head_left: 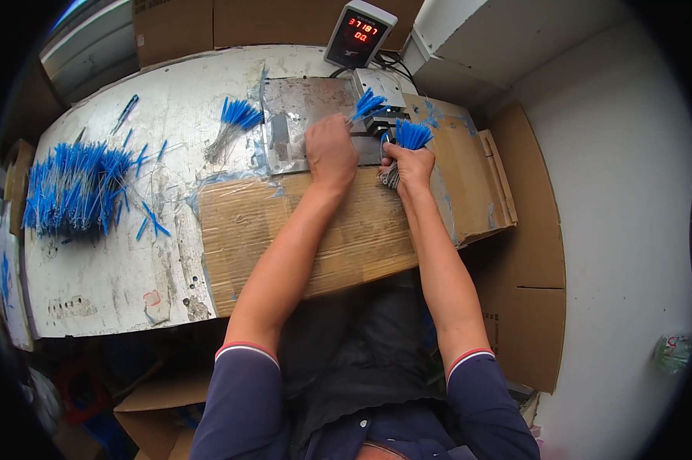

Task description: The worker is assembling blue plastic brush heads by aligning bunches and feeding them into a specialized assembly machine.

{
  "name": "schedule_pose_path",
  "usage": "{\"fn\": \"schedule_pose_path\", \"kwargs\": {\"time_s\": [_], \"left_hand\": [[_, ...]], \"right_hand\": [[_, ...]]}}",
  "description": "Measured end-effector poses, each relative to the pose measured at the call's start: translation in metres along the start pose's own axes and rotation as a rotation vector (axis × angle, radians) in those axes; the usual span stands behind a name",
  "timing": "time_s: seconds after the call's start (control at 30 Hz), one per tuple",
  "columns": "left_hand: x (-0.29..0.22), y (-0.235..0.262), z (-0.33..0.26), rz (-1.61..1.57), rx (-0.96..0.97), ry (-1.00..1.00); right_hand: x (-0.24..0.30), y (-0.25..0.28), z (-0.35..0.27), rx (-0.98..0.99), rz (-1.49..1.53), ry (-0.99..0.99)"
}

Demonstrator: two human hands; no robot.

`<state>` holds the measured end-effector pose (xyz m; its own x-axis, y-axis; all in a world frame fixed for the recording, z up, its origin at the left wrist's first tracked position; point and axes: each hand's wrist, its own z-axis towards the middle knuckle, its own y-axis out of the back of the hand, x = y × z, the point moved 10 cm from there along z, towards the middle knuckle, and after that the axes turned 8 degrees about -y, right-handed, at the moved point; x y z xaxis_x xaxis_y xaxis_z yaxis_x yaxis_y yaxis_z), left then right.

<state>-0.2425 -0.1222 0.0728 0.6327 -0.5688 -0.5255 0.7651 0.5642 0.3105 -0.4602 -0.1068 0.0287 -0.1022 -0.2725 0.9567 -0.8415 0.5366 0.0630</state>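
My left hand [332, 151] is closed at the edge of the metal plate [292, 103], around a small bunch of thin blue-ended wires [370, 103]. Their blue ends point up and to the right, beside a small metal machine [380, 86]. In my right hand [413, 162] is a thicker bunch of blue-ended wires [413, 134]. The blue ends stand up above the fist, and the bare metal ends [390, 178] stick out below it. Both hands are close to the machine's dark clamp-like part [384, 123]. My fingers hide the middle of each bunch.
A big pile of blue-ended wires [77, 188] lies at the left of the white table [177, 153], with loose ones around it. A smaller bunch [235, 119] and a pen [125, 113] lie farther back. Cardboard [300, 230] covers the front edge. A red-digit counter [359, 34] stands behind.
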Motion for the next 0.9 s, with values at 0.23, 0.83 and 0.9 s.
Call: {"fn": "schedule_pose_path", "kwargs": {"time_s": [0.23,0.83,0.9], "left_hand": [[-0.002,-0.019,-0.006,0.0,0.202,0.035],[-0.017,-0.033,-0.01,0.135,0.374,-0.111],[-0.021,-0.033,-0.01,0.128,0.39,-0.126]], "right_hand": [[-0.003,0.005,-0.001,0.096,0.148,-0.038],[-0.011,0.016,-0.011,0.126,0.217,-0.053],[-0.009,0.021,-0.012,0.107,0.206,-0.027]]}}
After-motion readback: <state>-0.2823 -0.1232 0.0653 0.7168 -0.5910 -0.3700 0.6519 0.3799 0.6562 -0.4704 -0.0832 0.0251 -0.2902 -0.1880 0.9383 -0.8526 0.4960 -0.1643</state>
